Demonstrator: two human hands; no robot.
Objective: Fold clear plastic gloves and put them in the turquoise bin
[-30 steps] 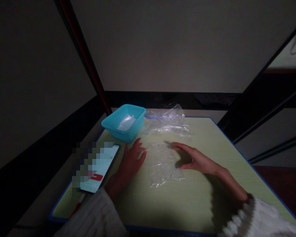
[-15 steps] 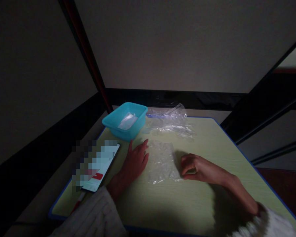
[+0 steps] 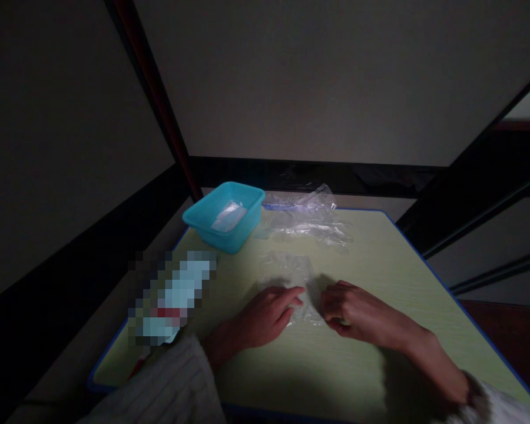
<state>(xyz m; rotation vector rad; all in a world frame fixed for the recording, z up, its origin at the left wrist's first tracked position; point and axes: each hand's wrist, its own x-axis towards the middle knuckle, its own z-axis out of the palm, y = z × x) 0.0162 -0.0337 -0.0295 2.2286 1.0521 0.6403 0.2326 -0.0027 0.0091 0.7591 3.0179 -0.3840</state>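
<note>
A clear plastic bag point(image 3: 294, 268) lies flat and wrinkled on the table. Over its lower left part, my left hand point(image 3: 267, 315) reaches with fingers stretched out to the right; whether they press on the plastic is hard to tell. At the bag's lower right corner, my right hand point(image 3: 351, 309) is closed, fingertips pinched on the plastic and partly hidden by the hand itself.
A turquoise basin point(image 3: 242, 231) with a folded whitish plastic piece point(image 3: 228, 217) inside stands at the back left. More loose clear plastic point(image 3: 307, 221) lies at the back edge. A phone-like device point(image 3: 181, 297), partly blurred out, rests on the left of the table point(image 3: 380, 247).
My left hand has moved right and nearer to me, from beside the bag's left edge to over its lower part. My right hand stays at the corner, shifted slightly.
</note>
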